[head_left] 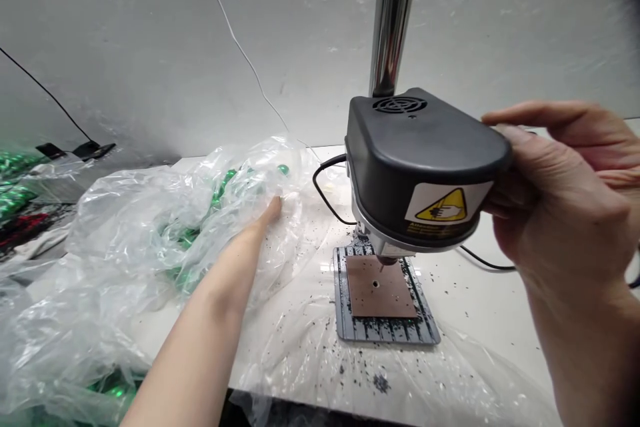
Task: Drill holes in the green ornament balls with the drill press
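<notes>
A small bench drill press has a black motor head [430, 140] on a chrome column [395, 20], with a yellow warning label on its front. My right hand [565, 180] is closed at the right side of this head, thumb and fingers against its edge; any handle there is hidden. Under the drill bit [382, 268], a square brown board [367, 303] with one dark hole lies on the grooved metal base [345, 330]. My left hand [275, 205] reaches into a clear plastic bag [125, 193] holding shiny green balls [229, 177]. Plastic and distance hide its fingers.
Dark shavings [381, 383] are scattered over the white table [460, 320] and base. Loose clear plastic film spreads along the front edge. A black cable [320, 193] loops left of the drill. More green shiny items [15, 180] lie at far left, by a grey wall.
</notes>
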`<state>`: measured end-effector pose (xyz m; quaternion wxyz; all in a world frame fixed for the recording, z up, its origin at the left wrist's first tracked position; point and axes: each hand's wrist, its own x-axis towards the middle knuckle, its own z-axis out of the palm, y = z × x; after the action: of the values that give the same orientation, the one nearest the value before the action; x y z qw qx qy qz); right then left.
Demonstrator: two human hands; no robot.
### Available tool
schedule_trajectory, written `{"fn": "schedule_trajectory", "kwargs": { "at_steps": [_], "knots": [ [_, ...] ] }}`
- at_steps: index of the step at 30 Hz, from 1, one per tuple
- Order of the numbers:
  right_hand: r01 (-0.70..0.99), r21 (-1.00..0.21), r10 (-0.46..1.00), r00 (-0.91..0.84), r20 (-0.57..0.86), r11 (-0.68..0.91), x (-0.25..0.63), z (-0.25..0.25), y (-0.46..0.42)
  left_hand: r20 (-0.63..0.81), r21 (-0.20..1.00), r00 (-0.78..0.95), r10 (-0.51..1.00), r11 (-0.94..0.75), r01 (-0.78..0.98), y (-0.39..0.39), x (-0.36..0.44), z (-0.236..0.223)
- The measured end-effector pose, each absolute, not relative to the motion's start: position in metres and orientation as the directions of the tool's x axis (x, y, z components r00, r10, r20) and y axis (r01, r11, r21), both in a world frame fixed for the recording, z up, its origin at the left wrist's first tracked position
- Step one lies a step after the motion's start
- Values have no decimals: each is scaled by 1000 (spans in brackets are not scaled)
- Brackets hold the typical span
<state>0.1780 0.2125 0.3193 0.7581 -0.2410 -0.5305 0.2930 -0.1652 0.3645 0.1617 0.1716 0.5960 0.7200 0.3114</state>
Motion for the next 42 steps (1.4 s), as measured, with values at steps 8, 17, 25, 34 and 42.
{"fn": "schedule_trajectory", "kwargs": {
  "at_steps": [8, 17, 25, 34, 42],
  "knots": [
    [-214, -636, 671, 279, 687, 741, 178, 315, 218, -179, 889, -223, 958, 255, 381, 267, -166, 194],
    [-252, -612, 662, 273, 698, 749, 177, 315, 220, -132, 922, -84, 988, 91, -378, 152, -104, 218],
    [-168, -715, 734, 202, 649, 678, 179, 319, 216, -100, 953, -59, 993, 79, -291, 148, -16, 145],
    [-236, -710, 746, 150, 649, 664, 181, 318, 222, 34, 991, -65, 997, -42, -125, 173, -6, 128],
    [-153, -745, 760, 158, 630, 650, 179, 320, 217, 152, 986, 19, 988, -153, 67, 176, 2, 125]
  ]
}}
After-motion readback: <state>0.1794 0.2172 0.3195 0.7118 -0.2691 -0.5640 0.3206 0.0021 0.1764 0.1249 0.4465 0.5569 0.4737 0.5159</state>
